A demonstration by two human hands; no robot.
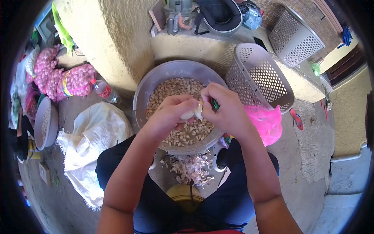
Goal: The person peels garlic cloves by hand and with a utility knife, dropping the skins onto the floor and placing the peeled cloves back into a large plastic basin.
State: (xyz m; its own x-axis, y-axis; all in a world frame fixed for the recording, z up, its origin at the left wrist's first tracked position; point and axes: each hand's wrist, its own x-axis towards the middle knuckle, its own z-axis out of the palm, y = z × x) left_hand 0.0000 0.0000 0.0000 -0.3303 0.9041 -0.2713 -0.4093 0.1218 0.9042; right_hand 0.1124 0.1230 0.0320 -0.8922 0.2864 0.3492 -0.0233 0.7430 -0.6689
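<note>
Over the basin, my left hand [171, 111] is closed in a pinch on a pale garlic clove [187, 115]. My right hand [228, 109] meets it, thumb and fingers closed at a second whitish piece of garlic [199, 110] between the two hands. A green handle [215, 103] pokes out of my right hand; the rest of that tool is hidden by the fingers. Beneath both hands stands a wide grey basin [141, 91] with many garlic cloves [167, 86] lying in water.
Garlic skins [193, 167] litter the floor between my knees. A white woven sack [95, 132] lies at left, near a Coca-Cola bottle [105, 92] and pink net bags of garlic [78, 80]. On the right are a perforated basket [269, 80] and a pink plastic bag [267, 124].
</note>
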